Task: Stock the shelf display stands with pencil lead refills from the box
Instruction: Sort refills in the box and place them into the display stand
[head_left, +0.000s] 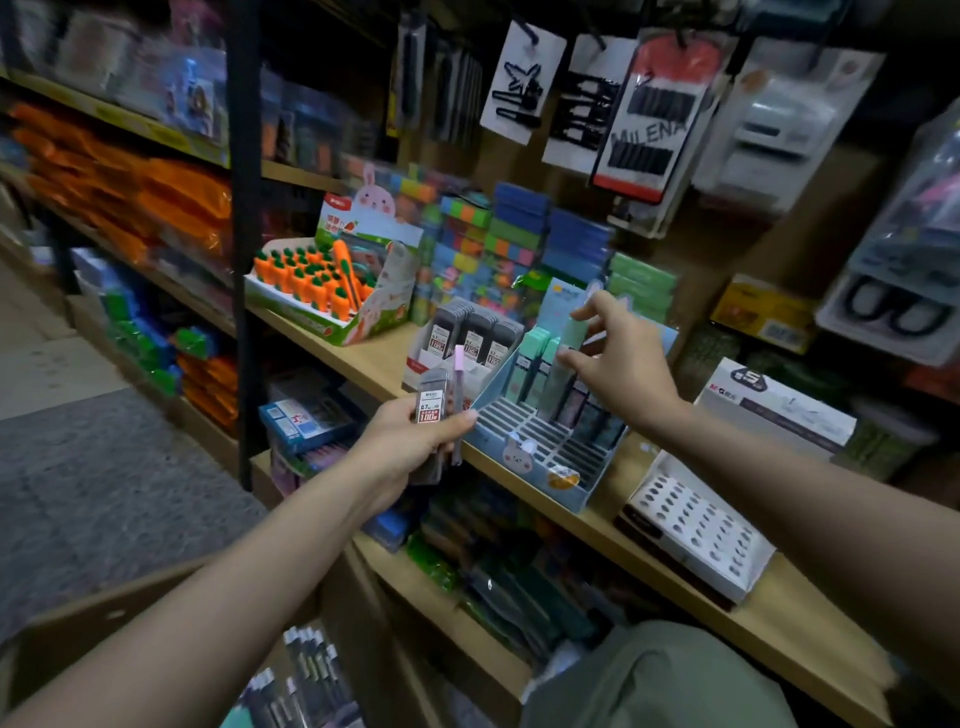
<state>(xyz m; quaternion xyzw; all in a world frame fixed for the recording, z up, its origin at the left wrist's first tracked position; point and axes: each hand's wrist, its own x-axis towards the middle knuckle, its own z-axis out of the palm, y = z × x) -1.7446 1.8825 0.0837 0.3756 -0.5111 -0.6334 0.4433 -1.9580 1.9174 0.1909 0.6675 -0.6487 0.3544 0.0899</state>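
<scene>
Several slim dark grey plastic lead refill cases (434, 402) with a white and red label reading 0.7 and 100, plus one pink-capped case (459, 374), gripped upright in the left hand (415, 441), fingers curled round the bundle just in front of the wooden shelf edge (675, 571). One pale mint-green refill case (569, 345) pinched between thumb and fingers of the right hand (618, 364), tilted over the back rows of a light blue slotted cardboard display stand with a rabbit face on its front (524, 452). Back slots of that stand filled with mint-green and dark cases standing upright; front slots bare. Just behind and to the left, a white cardboard display stand (457, 358) packed with rows of dark grey refill cases bearing the same white and red labels. Further left on the same shelf, a green and white carton of orange carrot-shaped items (322, 283). To the right, a white perforated tray (696, 525) lying flat near the shelf edge. Bottom left, an open brown cardboard box (104, 623) with more dark and mint cases (306, 670) inside, blurred.
</scene>
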